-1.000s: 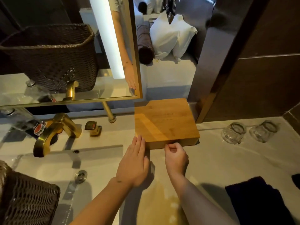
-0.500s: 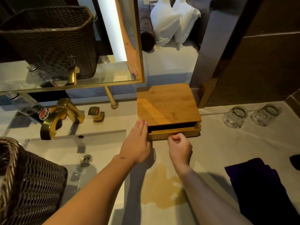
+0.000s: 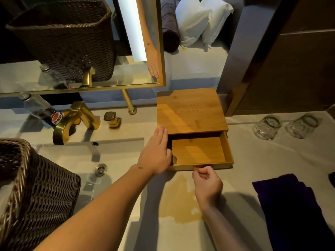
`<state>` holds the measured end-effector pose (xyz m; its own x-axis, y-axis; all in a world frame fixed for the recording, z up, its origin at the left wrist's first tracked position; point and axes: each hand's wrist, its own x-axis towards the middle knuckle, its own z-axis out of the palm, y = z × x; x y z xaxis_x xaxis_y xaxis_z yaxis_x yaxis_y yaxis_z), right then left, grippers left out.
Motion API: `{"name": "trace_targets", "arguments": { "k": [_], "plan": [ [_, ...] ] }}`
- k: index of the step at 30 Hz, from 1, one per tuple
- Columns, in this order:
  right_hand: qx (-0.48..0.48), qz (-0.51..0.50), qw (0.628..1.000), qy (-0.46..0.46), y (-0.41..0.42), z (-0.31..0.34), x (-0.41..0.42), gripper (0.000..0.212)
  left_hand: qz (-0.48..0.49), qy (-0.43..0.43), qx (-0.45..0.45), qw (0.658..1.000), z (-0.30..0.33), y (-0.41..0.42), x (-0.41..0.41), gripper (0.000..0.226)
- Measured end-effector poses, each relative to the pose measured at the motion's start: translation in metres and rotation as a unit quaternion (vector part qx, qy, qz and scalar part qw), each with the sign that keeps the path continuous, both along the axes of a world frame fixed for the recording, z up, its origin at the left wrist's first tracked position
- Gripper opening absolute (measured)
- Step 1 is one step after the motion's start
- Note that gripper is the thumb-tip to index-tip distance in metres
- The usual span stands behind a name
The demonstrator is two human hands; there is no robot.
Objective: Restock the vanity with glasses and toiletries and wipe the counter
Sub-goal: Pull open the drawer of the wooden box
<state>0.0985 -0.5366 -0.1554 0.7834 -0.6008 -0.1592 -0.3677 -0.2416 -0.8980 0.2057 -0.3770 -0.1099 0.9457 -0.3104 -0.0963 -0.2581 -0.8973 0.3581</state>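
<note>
A bamboo box (image 3: 191,111) stands on the pale counter (image 3: 262,160) right of the sink. Its drawer (image 3: 198,151) is pulled out toward me and shows a bare wooden bottom. My left hand (image 3: 155,153) lies flat against the box's left side, fingers together. My right hand (image 3: 206,183) is curled at the drawer's front edge, pinching it at the middle. Two clear glasses (image 3: 266,126) (image 3: 301,126) lie on the counter to the right of the box. A dark purple cloth (image 3: 290,205) lies at the near right.
A wicker basket (image 3: 36,192) sits at the near left over the sink (image 3: 87,156). A gold faucet (image 3: 76,120) and a plastic bottle (image 3: 39,109) stand behind it, under a mirror (image 3: 81,42). A yellowish puddle (image 3: 179,201) lies between my arms.
The drawer has slid out of the box toward me, from shut to mostly open, drawn by my right hand. My left hand stayed against the box's left side.
</note>
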Motion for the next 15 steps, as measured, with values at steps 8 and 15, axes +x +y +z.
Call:
{"name": "trace_targets", "arguments": {
  "k": [8, 15],
  "plan": [
    [0.03, -0.002, 0.999, -0.023, 0.0, 0.001, -0.012, 0.024, 0.005, 0.001, 0.006, 1.0, 0.001, -0.001, 0.0, 0.069],
    [0.022, 0.011, 0.999, -0.022, -0.001, 0.005, -0.013, 0.026, 0.007, -0.002, 0.003, 1.0, 0.002, -0.002, -0.001, 0.068]
  ]
}}
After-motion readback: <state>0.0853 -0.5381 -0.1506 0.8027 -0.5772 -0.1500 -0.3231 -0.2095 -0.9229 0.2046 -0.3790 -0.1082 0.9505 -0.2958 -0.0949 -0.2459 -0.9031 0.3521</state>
